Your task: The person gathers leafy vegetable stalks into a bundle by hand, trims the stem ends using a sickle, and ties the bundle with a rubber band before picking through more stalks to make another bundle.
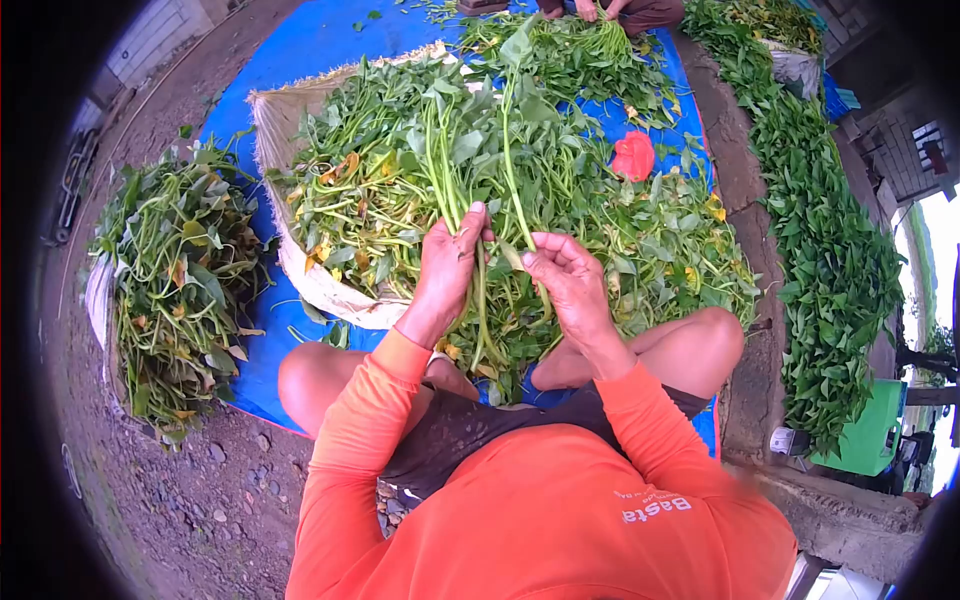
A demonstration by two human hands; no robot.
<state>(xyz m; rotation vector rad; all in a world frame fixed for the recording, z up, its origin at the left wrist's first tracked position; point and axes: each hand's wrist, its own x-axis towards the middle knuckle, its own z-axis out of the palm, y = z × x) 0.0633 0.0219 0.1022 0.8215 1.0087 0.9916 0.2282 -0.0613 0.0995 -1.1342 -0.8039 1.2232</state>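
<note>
My left hand [452, 262] is closed round a small bunch of long green stems [440, 165], their leafy tops pointing away from me and their lower ends hanging below the hand. To its right, my right hand [568, 280] pinches a single leafy stem [513, 180] between thumb and fingers. A yellowish leaf [511, 256] is by the right thumb. Both hands are raised over a wide heap of cut greens [370, 200], some leaves yellow, which lies partly on a pale woven sack [345, 303].
A blue tarp [262, 345] lies under the heap. At left stands a big bundle of greens [180, 290]; a red plastic bag [633, 156] lies right of centre. Another person's hands [598, 8] show at the top. Leaves line the right side [825, 270] above a green container [868, 430].
</note>
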